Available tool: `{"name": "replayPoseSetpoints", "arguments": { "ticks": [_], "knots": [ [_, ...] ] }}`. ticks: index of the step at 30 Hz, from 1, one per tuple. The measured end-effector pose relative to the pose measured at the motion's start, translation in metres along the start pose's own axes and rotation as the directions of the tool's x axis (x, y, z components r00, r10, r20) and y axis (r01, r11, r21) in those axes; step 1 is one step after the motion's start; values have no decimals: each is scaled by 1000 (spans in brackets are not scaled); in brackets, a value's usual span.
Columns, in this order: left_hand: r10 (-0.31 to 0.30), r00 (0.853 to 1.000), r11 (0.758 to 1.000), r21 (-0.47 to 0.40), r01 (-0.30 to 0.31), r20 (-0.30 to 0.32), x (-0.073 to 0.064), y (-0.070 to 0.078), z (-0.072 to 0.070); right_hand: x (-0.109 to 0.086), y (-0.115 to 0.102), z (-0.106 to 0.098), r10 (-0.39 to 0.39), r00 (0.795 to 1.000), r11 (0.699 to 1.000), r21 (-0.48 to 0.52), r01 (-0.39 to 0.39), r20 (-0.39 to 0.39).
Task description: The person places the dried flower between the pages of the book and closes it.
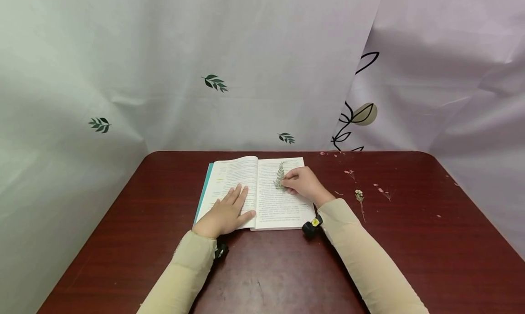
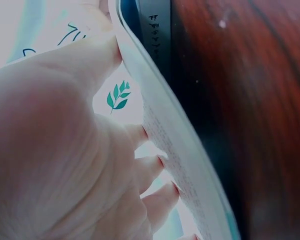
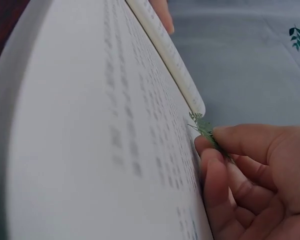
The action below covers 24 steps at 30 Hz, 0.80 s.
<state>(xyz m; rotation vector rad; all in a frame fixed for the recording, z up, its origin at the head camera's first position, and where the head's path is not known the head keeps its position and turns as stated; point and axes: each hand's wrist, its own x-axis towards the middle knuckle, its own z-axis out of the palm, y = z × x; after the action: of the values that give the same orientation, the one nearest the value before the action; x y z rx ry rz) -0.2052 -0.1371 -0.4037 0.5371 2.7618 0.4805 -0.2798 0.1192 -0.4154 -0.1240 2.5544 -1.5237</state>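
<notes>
Pinching the green sprig (image 1: pixel 280 176) with your right hand (image 1: pixel 301 182): thumb and fingers closed on its side. Sprig is over the right page of the open book (image 1: pixel 283 209), tip near that page's top edge; can't tell if it touches paper along its length. Your left hand (image 1: pixel 225 212) rests on the left page, fingers straight and slightly spread, thumb by the gutter. Teal cover (image 1: pixel 203 186) edges out along the book's left side.

Book's top edge sits near the table's far edge; side edges are well apart from it, more dark red table (image 1: pixel 262 277) toward you. Right of your right hand: white flower (image 1: pixel 359 195), then pink sprays (image 1: pixel 385 193) and loose petals. White curtain (image 1: pixel 266 54) behind, with leaf prints (image 1: pixel 214 83).
</notes>
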Motion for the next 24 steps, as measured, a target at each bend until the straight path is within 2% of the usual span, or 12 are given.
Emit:
{"name": "replayPoseSetpoints", "arguments": {
  "ticks": [7,12,18,24],
  "knots": [
    [-3,1000,1000,-3,3,2,0,2,-2,9,-5,7,66,998,998,22,-66,-16],
    [-18,1000,1000,16,17,9,2,-1,0,14,-10,11,86,995,996,21,-85,-44],
    [-7,1000,1000,9,7,4,2,0,0,15,-13,15,78,995,997,36,-75,-70],
    [-7,1000,1000,13,7,12,2,0,-1,15,-9,16,54,997,997,65,-50,-58]
  ]
}}
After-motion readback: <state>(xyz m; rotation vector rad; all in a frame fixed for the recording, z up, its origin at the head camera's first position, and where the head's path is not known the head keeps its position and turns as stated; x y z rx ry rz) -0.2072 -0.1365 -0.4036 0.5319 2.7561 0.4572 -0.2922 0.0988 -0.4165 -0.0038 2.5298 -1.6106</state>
